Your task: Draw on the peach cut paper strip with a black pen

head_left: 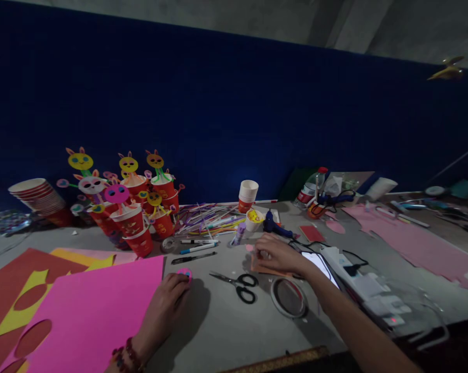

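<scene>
- Pink paper disc (184, 272), marked with blue, was at the fingertips of your left hand (168, 298), just beyond the near right corner of the bright pink sheet (113, 295).
- Your left forearm came in from the bottom edge, its wrist ringed by a dark red bracelet (129, 354); the hand pointed forward and to the right, back upward.
- Your left fingers lay close together and bent, partly covering the disc; whether they pinched it or only rested against it, you could not tell.
- Your right forearm slanted in from the lower right, passing beside the lit phone (320, 265).
- Your right hand (272, 253) arched over the orange-brown paper (274, 270), fingers bent down near a small pale pink piece (250, 248); whether they gripped anything, you could not tell.
- Between your hands lay the scissors (239, 283), blades toward the left one; a tape roll (274, 301) sat just nearer you than the right hand.
</scene>
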A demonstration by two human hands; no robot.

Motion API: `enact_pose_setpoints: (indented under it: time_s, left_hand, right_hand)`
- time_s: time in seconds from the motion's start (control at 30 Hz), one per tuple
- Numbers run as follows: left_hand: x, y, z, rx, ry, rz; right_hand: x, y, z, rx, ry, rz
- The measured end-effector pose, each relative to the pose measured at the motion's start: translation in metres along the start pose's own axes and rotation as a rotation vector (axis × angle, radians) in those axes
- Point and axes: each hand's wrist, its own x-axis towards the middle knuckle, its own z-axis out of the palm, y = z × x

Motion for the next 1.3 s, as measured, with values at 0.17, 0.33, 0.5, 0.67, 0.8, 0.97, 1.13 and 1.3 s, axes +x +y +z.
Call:
enact_pose_setpoints:
  time_s: [0.17,0.33,0.5,0.67,0.8,0.97,1.13,1.3]
  left_hand:
    - [0.002,0.004,-0.002,-0.001,0.024,0.008]
    - [0.005,0.009,-0.006,0.003,0.05,0.008]
    - [0.005,0.008,-0.007,-0.022,0.041,0.034]
    - [0.004,0.008,-0.005,-0.039,0.047,0.038]
    - [0.005,0.01,-0.006,-0.047,0.041,0.027]
    - [0.005,0.011,-0.007,-0.062,0.056,0.045]
    - [0.007,0.012,-0.008,-0.076,0.079,0.049]
    - [0.007,0.023,-0.022,-0.191,-0.029,-0.072]
  right_hand:
    - [-0.011,0.008,-0.029,0.216,0.04,0.018]
    - [-0.022,0.015,-0.049,0.462,0.178,0.077]
    - [-0.021,0.022,-0.036,0.751,0.434,0.298]
    - [-0.017,0.019,-0.023,0.931,0.607,0.299]
    - [-0.023,0.013,-0.017,1.029,0.749,0.324]
    - [-0.037,0.014,0.001,1.086,0.719,0.427]
    - [-0.05,0.025,0.015,1.188,0.97,0.498]
    - [-0.053,0.005,0.039,1.283,1.051,0.52]
